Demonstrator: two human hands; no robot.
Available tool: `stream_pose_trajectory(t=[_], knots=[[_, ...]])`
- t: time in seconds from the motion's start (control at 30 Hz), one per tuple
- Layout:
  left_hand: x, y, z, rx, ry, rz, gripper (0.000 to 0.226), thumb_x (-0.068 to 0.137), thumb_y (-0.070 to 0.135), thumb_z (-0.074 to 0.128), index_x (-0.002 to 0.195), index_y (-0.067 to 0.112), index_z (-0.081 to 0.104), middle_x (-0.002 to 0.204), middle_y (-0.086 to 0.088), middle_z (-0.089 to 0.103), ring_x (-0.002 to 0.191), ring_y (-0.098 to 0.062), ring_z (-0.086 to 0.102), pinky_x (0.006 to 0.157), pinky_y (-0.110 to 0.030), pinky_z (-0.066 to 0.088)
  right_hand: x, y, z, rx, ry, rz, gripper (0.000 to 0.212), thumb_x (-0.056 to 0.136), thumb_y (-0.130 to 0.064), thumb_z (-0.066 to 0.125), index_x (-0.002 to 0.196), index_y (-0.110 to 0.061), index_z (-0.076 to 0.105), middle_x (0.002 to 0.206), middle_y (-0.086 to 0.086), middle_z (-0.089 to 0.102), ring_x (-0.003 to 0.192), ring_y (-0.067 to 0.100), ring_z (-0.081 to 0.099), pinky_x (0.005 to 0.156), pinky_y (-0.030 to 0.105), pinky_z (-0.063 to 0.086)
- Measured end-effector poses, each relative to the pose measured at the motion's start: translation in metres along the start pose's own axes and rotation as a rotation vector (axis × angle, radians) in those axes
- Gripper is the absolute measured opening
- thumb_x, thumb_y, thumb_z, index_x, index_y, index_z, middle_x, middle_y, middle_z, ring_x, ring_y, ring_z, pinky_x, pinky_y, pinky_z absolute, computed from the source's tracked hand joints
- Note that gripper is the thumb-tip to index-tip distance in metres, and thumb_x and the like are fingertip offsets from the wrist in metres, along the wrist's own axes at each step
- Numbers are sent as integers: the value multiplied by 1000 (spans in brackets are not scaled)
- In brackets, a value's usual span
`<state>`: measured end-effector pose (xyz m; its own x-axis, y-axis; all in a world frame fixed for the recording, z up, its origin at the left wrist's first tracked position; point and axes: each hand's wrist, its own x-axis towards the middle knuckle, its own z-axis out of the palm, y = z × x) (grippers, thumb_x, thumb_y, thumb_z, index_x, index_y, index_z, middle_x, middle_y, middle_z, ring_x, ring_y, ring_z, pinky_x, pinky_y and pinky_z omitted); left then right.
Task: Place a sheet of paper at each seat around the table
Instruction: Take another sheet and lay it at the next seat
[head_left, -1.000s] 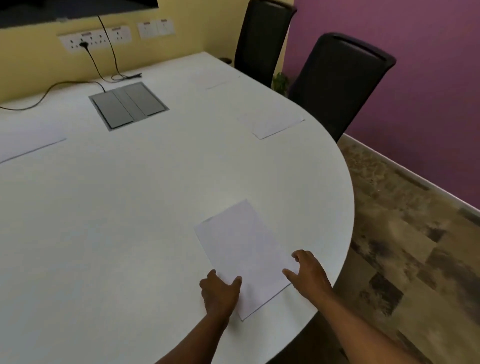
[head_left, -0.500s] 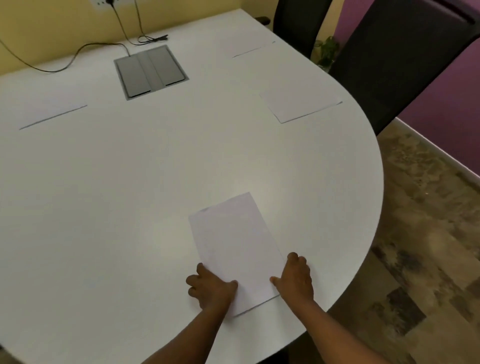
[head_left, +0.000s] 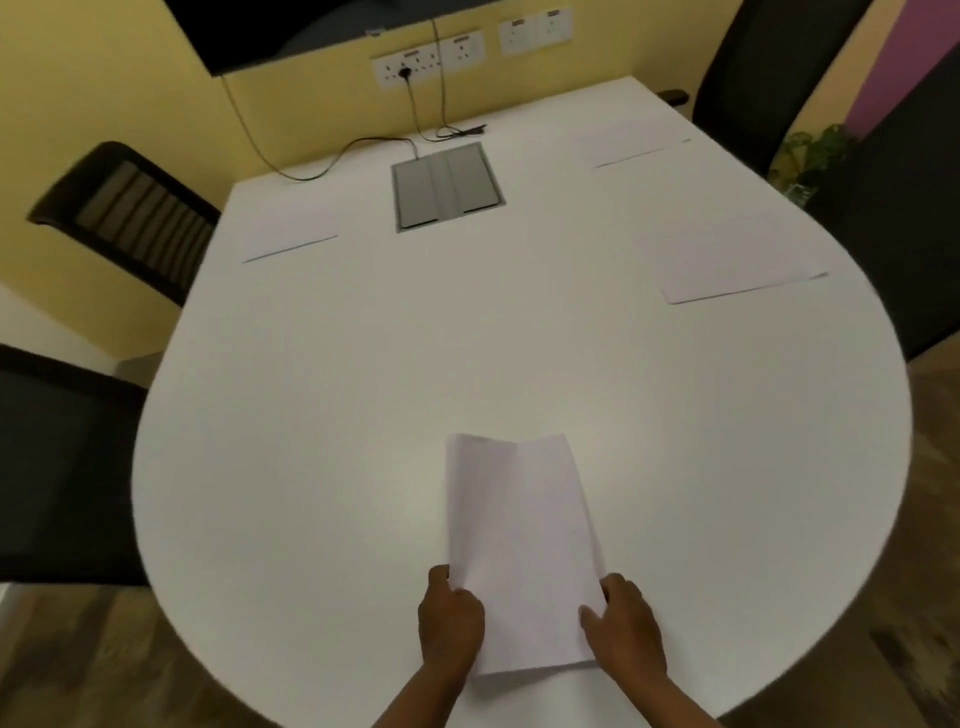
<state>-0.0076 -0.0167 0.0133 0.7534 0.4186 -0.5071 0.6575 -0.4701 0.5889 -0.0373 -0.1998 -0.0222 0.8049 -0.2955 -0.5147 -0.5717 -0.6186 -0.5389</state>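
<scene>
From the head camera, the left hand (head_left: 451, 623) curls around the left edge of a white sheet of paper (head_left: 522, 551), fingers folded and pinching the margin near the lower corner, while the right hand (head_left: 623, 631) grips the opposite edge with the thumb laid on top of the page and the other fingers partly bent alongside it. Held between both hands, the sheet bows slightly, its far end buckled into a shallow ridge rather than lying flat; its near end sits close to the rounded near edge of the white table (head_left: 363, 415), directly ahead of the person. Three more sheets already lie flat on the tabletop: one at the far left (head_left: 288, 234) by a black mesh-backed chair (head_left: 135, 218), one at the far right (head_left: 631, 145) by a dark chair (head_left: 769, 67), and one at the right (head_left: 737, 267) in front of another dark chair (head_left: 904, 208). A fourth black chair (head_left: 57, 467) stands at the left with no sheet before it. A grey hatch (head_left: 447, 187) is sunk into the table's far middle, and a black cable (head_left: 332, 161) trails from the wall sockets (head_left: 428, 60) across the far edge. No writing shows on any page, and the socket markings are too blurred to read
</scene>
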Motion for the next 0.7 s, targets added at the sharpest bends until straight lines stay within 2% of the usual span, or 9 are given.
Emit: stream_pose_trajectory(t=[0.1,0.2,0.3,0.37,0.47,0.57,0.7], knots=[[0,-7,-23,-43,50,63,33,94,3,37,120,16,54,107,-4,63,92,-24,57,81,-28,46,-9,-15,6,108,-55,-50,24,88,-20,60,108,-15,48,104,4,63,84,20,58,74,30,48],[0,-14,-48,-97,92,91,29,95,4,37,114,19,54,100,2,59,89,-19,56,77,-26,43,-20,-33,16,201,-91,-110,41,87,-16,63,122,-17,42,113,6,64,82,17,56,73,26,44],[2,-28,-79,-150,108,89,24,98,7,37,108,26,49,101,4,58,89,-16,57,78,-25,45,-31,-61,31,251,-110,-144,69,85,-22,69,141,-21,29,134,10,55,106,27,59,86,29,45],[5,-45,-106,-176,125,94,22,99,11,38,108,28,48,102,5,58,86,-9,56,78,-24,45,-44,-85,44,274,-108,-196,81,84,-25,71,147,-28,20,146,11,45,123,31,53,91,32,43],[16,-68,-150,-204,143,105,21,99,12,39,108,28,48,101,6,57,85,-8,55,79,-25,45,-65,-120,65,294,-83,-287,88,84,-24,72,148,-36,13,149,12,41,129,31,49,90,33,41],[26,-92,-198,-217,143,140,20,100,12,39,110,27,49,100,6,56,83,-4,53,80,-25,45,-91,-154,89,278,-56,-342,81,85,-21,70,148,-34,19,147,9,43,129,30,48,92,33,40],[44,-113,-267,-229,129,205,21,100,13,38,114,24,50,107,3,57,95,-16,57,90,-32,51,-125,-201,120,251,3,-447,54,88,-13,66,137,-24,45,140,-1,51,122,21,52,95,26,40]])
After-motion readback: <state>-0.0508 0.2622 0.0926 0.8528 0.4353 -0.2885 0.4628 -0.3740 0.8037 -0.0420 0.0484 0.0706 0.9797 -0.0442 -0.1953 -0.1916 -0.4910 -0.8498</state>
